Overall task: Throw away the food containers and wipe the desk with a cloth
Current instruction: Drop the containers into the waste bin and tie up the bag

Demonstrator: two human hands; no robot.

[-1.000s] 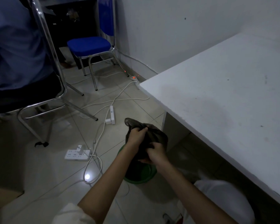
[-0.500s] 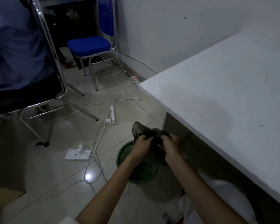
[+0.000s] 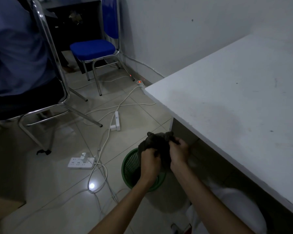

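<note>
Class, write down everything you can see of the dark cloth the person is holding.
The cloth is dark grey-brown, soft-looking fabric, bunched into a crumpled lump with two folds poking up at its top. The left hand grips its lower part and the right hand pinches its upper edge on the desk side. It hangs in the air above the green mesh bin, beside the white desk, touching neither as far as the picture shows. The dim light hides any pattern or dampness.
</note>
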